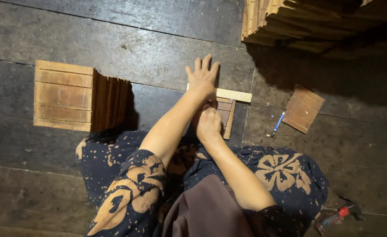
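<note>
Dark, worn floorboards (167,52) fill my view, with my patterned lap at the near edge. My left hand (202,77) lies flat, fingers spread, pressing on a pale narrow wooden strip (234,95) that sticks out to its right. My right hand (209,124) is curled loosely against a small brown slatted wooden panel (226,115) under that strip; I cannot tell whether it pinches anything. Right of both hands lie a blue pen (278,123) and another small slatted panel (303,108).

One head-worn view looks steeply down, close over the lap, onto the dark plank floor (158,52)
</note>
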